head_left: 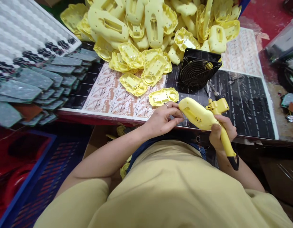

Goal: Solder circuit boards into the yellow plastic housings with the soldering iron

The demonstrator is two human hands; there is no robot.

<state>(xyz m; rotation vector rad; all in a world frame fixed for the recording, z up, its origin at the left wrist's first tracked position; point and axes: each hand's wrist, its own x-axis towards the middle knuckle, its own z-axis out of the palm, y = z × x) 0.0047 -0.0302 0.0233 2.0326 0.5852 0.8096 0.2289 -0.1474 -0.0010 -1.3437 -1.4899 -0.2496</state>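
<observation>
My right hand (222,131) is wrapped round the handle of a yellow plastic casing (200,115), which has a slot in its broad head and a black loop at the handle's end. The casing is tilted, held over the front edge of the table. At the head's left end, my left hand (164,118) has its fingers curled, thumb and fingertips against the rim. A ring shows on one finger. Just beyond that hand, an open yellow half-shell (163,96) lies on the table. Behind the casing is a yellow gun-shaped tool (219,106), close to my right hand.
Yellow shells (137,28) are heaped at the back. A black fan with a round grille (197,71) stands before them. Green circuit boards (34,79) are stacked at left beside a white ridged tray (29,25). A blue crate (48,171) sits below left; a clear bin (285,41) stands right.
</observation>
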